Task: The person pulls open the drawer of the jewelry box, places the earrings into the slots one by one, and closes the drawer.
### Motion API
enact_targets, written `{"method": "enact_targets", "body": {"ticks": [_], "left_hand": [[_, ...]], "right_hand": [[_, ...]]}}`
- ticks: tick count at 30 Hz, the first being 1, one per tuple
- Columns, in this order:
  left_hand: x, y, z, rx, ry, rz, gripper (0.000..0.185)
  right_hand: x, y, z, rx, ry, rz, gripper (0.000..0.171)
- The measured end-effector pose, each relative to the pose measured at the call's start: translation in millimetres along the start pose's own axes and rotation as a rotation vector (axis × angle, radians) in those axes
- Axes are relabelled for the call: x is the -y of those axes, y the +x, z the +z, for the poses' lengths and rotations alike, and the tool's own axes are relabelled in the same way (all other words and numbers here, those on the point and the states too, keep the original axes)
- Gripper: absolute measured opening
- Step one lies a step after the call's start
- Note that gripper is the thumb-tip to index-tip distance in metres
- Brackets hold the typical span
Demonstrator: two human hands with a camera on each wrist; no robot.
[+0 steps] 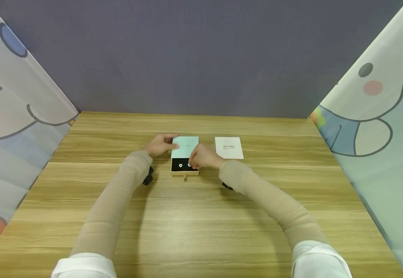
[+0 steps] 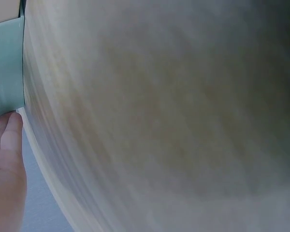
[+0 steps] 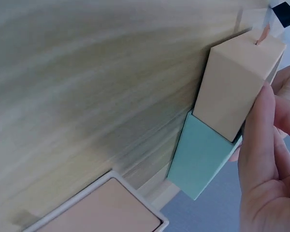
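Observation:
A jewelry box with a mint-green sleeve (image 1: pixel 186 143) lies on the table, its beige drawer (image 1: pixel 178 173) pulled out toward me. On the drawer's black lining sit two small white heart-shaped earrings, the left earring (image 1: pixel 180 165) in plain sight. My left hand (image 1: pixel 158 145) holds the sleeve at its left side, thumb on the top edge. Over the drawer's right side, my right hand (image 1: pixel 205 156) pinches at the right earring (image 1: pixel 189 165), its fingertips partly covering it. In the right wrist view, the thumb and fingers lie along the drawer's rim (image 3: pixel 268 72).
A white box (image 1: pixel 229 148) with dark lettering lies to the right of the jewelry box. An orange pull tab (image 1: pixel 185 177) sticks out from the drawer's front. The wooden table (image 1: pixel 201 231) ends at a grey wall (image 1: pixel 201 58), with cartoon-print curtains on both sides.

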State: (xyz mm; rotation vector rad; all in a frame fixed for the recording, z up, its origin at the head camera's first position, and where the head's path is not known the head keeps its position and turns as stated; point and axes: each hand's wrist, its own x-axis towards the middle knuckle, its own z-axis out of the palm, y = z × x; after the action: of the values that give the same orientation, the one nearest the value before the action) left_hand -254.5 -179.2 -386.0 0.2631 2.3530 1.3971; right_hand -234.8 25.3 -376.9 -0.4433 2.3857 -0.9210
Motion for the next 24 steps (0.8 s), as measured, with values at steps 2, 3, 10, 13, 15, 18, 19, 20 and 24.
{"method": "enact_targets", "body": {"ticks": [2,3,10,13,15,18,19,20,24], "left_hand": [[-2.9,-2.5,0.2,-0.002,0.007,-0.001,0.056],[-3.5,-3.3,0.3,-0.002,0.007,-0.003,0.056],[13.4,6.6,0.2,-0.001,0.0,-0.01,0.057],[13.7,7.1,0.2,-0.001,0.006,-0.007,0.057],[3.1,0.5,0.5,0.001,0.002,-0.006,0.055],[-3.9,-4.0,0.6,-0.001,-0.006,-0.005,0.055],[-3.6,-4.0,0.3,-0.001,-0.006,-0.004,0.055],[-3.1,-3.5,0.0,-0.002,-0.014,-0.006,0.055],[12.3,6.9,-2.0,0.001,0.001,0.018,0.056]], "right_hand": [[2.3,1.7,0.7,0.01,0.003,0.023,0.01],[3.2,2.1,1.0,0.014,0.004,0.032,0.01],[5.9,2.1,3.8,0.017,-0.025,0.062,0.013],[6.5,1.7,4.8,0.009,-0.034,0.068,0.013],[6.9,2.1,5.2,0.0,-0.055,0.062,0.013],[8.1,2.1,6.0,-0.017,-0.101,0.046,0.014],[8.6,2.1,6.3,-0.022,-0.114,0.042,0.015],[9.0,2.1,6.5,-0.027,-0.126,0.037,0.016],[11.2,0.5,7.8,-0.041,-0.153,0.038,0.018]]}}
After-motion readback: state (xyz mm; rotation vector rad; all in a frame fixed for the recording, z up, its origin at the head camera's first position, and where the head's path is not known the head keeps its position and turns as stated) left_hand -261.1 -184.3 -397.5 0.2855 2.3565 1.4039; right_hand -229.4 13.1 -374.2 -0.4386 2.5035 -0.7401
